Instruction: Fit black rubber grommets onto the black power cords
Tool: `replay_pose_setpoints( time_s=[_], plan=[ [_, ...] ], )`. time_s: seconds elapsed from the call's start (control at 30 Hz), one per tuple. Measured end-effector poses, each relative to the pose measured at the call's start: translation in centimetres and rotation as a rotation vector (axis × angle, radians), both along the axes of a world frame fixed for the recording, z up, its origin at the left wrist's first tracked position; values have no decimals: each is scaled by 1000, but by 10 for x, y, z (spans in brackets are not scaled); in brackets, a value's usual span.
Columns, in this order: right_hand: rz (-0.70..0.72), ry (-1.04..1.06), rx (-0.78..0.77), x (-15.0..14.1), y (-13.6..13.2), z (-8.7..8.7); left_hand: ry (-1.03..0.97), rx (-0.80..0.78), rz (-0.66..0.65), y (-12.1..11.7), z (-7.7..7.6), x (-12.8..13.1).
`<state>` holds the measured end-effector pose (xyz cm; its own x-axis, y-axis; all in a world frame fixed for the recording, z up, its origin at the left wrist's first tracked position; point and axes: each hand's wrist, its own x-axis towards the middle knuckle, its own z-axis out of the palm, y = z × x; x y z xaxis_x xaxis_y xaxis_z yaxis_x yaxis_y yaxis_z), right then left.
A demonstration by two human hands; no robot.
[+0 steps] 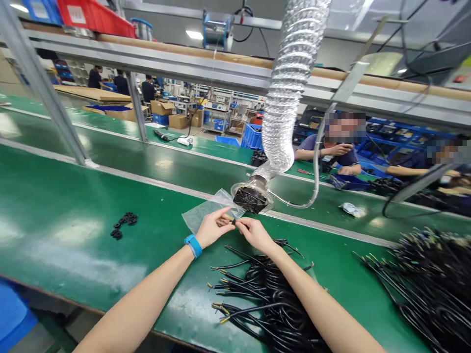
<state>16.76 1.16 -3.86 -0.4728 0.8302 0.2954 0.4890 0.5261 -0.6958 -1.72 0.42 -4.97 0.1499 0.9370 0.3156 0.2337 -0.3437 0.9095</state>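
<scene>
My left hand, with a blue band on its wrist, is closed, its fingertips pinching a small black piece. My right hand meets it from the other side, thumb and fingers pressed together on the same piece. Thin wire ends seem to show by the left fingers; the rest is hidden. Behind the left hand lies a clear plastic bag. Below both hands spreads a bundle of black cables with stripped, coloured wire ends. Several small black ring-like parts lie to the left.
A silver flexible duct hangs down to a black grille just beyond my hands. A larger cable heap covers the right side. Metal posts rise from the green bench. Co-workers sit across it, near a blue tray.
</scene>
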Motion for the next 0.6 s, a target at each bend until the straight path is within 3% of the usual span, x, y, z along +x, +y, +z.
replay_pose_setpoints(
  time_s=[0.2, 0.3, 0.43, 0.53, 0.6],
  plan=[
    [-162, -5, 42, 34, -2, 62, 164, 29, 173, -1, 2, -6],
    [-333, 16, 85, 79, -9, 98, 263, 70, 181, 2, 2, -7],
    [-646, -7, 155, 153, -52, 141, 319, 103, 220, -1, 5, -7],
    [-846, -151, 115, 203, -87, 153, 339, 123, 252, -3, 6, -7],
    [-955, -333, 113, 228, -102, 143, 344, 134, 271, -3, 5, -9]
  ],
)
